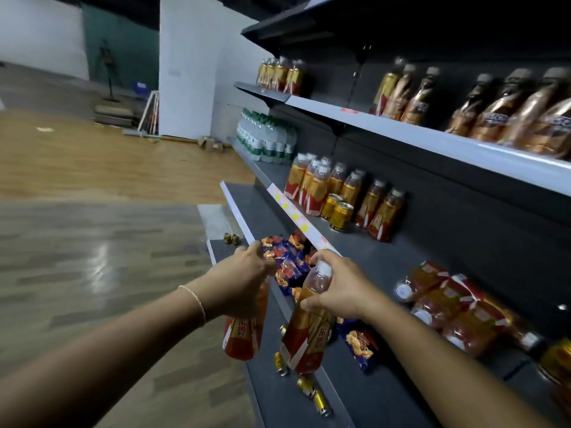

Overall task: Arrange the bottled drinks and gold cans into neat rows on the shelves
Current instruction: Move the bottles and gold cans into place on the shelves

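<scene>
At right hand (343, 288), bottle (309, 335) upright, slightly tilted

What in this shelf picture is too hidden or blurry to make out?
Head view only:
Cap of the left bottle: covered by the left hand gripping it.
Top-shelf bottles: motion blur, labels unreadable.
Gold can at right edge: cut off by the frame.
Snack packets: partly behind the left hand.

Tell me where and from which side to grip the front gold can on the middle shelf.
Probably its mid-body, from the aisle side: the front gold can stands upright, bottles crowd behind it, a second can beside it; its front is free.
</scene>
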Motion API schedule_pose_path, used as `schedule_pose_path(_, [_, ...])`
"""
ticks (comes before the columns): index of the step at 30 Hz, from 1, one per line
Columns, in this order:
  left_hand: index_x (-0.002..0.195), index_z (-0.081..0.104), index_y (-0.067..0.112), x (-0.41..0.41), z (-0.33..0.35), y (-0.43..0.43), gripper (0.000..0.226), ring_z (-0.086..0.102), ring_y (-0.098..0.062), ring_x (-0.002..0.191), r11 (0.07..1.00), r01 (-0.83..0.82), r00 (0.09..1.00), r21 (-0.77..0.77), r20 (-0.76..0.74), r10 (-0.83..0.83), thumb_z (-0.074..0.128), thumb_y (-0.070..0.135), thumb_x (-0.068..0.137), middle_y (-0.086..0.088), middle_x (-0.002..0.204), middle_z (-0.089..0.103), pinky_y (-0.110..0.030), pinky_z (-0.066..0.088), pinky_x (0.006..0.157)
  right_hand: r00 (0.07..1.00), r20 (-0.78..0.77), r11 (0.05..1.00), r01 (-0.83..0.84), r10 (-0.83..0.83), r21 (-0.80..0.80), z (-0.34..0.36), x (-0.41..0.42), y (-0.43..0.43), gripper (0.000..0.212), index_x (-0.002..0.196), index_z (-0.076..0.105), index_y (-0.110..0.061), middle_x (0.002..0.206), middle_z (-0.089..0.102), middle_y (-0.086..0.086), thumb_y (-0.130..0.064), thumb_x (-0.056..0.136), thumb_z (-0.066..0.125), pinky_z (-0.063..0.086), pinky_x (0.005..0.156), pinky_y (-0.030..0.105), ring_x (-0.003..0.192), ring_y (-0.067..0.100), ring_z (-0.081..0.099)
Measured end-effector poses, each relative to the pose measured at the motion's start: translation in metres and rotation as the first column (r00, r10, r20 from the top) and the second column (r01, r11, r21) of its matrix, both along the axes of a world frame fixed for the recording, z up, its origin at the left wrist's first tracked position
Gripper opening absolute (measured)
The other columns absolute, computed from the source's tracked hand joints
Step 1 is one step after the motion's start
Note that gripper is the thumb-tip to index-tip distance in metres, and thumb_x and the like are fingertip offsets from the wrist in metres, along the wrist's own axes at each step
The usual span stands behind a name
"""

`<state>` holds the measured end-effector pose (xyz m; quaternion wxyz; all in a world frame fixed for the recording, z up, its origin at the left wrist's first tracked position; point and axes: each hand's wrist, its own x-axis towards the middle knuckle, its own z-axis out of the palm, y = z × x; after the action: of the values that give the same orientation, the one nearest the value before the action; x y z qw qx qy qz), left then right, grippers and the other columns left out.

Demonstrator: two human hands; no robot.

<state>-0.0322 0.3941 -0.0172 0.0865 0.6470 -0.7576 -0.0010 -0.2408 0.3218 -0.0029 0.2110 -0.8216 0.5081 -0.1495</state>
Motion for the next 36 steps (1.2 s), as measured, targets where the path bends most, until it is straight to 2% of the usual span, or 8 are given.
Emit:
schedule_pose_path(3, [0.133,0.047,0.032,0.000,0.007,-0.052,0.066,0.043,-0.023,0.111,0.999,0.019,1.000,-0.038,0.004,-0.018,0.077,0.033,0.074,-0.004,0.128,0.033,-0.031,0.052,0.081,0.999,0.038,1.000,0.023,-0.023,0.011,0.006,-0.001,-0.048,0.080,0.118,0.049,-0.041,0.110,0.055,-0.007,-0.039,0.050,0.091,0.061,0.078,0.040,0.091,0.015,0.064])
schedule_pose_path(13, [0.131,0.047,0.029,-0.012,0.030,-0.186,0.061,0.044,-0.027,0.110,0.965,0.109,0.990,-0.240,-0.058,-0.127,0.071,0.034,0.075,-0.004,0.119,0.033,-0.036,0.051,0.074,0.963,0.188,0.967,0.219,-0.193,-0.129,0.031,-0.038,-0.157,0.082,0.123,0.051,-0.039,0.122,0.051,-0.006,-0.035,0.053,0.095,0.057,0.087,0.041,0.102,0.017,0.060])
schedule_pose_path(16, [0.130,0.050,0.027,-0.019,0.044,-0.221,0.064,0.044,-0.027,0.112,0.947,0.176,0.972,-0.270,-0.102,-0.210,0.074,0.030,0.070,-0.004,0.120,0.035,-0.042,0.054,0.084,0.943,0.213,0.938,0.297,-0.257,-0.181,0.044,-0.052,-0.179,0.079,0.120,0.050,-0.042,0.120,0.046,-0.004,-0.031,0.055,0.094,0.056,0.087,0.039,0.101,0.018,0.059])
schedule_pose_path(19, [0.127,0.052,0.025,-0.028,0.057,-0.259,0.065,0.046,-0.028,0.109,0.922,0.248,0.951,-0.298,-0.108,-0.290,0.076,0.028,0.066,-0.005,0.117,0.039,-0.041,0.055,0.078,0.911,0.237,0.887,0.392,-0.337,-0.246,0.051,-0.065,-0.202,0.079,0.121,0.050,-0.043,0.115,0.043,-0.004,-0.029,0.057,0.094,0.050,0.076,0.030,0.098,0.015,0.054])
schedule_pose_path(23, [0.127,0.053,0.023,-0.046,0.067,-0.316,0.066,0.045,-0.028,0.106,0.880,0.362,0.906,-0.306,-0.104,-0.409,0.076,0.028,0.066,-0.003,0.109,0.037,-0.034,0.050,0.071,0.866,0.224,0.811,0.499,-0.448,-0.305,0.050,-0.075,-0.229,0.084,0.130,0.048,-0.040,0.113,0.042,-0.005,-0.028,0.059,0.093,0.039,0.081,0.026,0.100,0.013,0.047])
schedule_pose_path(26, [0.123,0.054,0.019,-0.062,0.069,-0.358,0.062,0.045,-0.029,0.107,0.830,0.463,0.860,-0.312,-0.069,-0.506,0.076,0.031,0.067,-0.003,0.108,0.037,-0.036,0.050,0.075,0.837,0.184,0.774,0.547,-0.516,-0.319,0.044,-0.077,-0.251,0.091,0.136,0.046,-0.040,0.112,0.043,-0.005,-0.028,0.059,0.093,0.035,0.087,0.023,0.101,0.010,0.042])
schedule_pose_path(30, [0.114,0.056,0.019,-0.077,0.070,-0.409,0.054,0.047,-0.030,0.104,0.762,0.564,0.791,-0.317,-0.058,-0.610,0.075,0.035,0.066,-0.002,0.103,0.036,-0.037,0.052,0.077,0.779,0.191,0.724,0.626,-0.597,-0.290,0.034,-0.081,-0.278,0.094,0.139,0.047,-0.038,0.110,0.052,-0.007,-0.026,0.058,0.092,0.042,0.087,0.023,0.104,0.013,0.055])
schedule_pose_path(36, [0.120,0.054,0.021,-0.096,0.074,-0.472,0.061,0.047,-0.028,0.106,0.679,0.681,0.691,-0.273,-0.065,-0.720,0.079,0.035,0.066,-0.008,0.109,0.045,-0.035,0.053,0.077,0.686,0.156,0.640,0.723,-0.711,-0.261,0.024,-0.085,-0.308,0.099,0.145,0.041,-0.037,0.119,0.066,-0.010,-0.025,0.060,0.090,0.049,0.083,0.023,0.103,0.012,0.063])
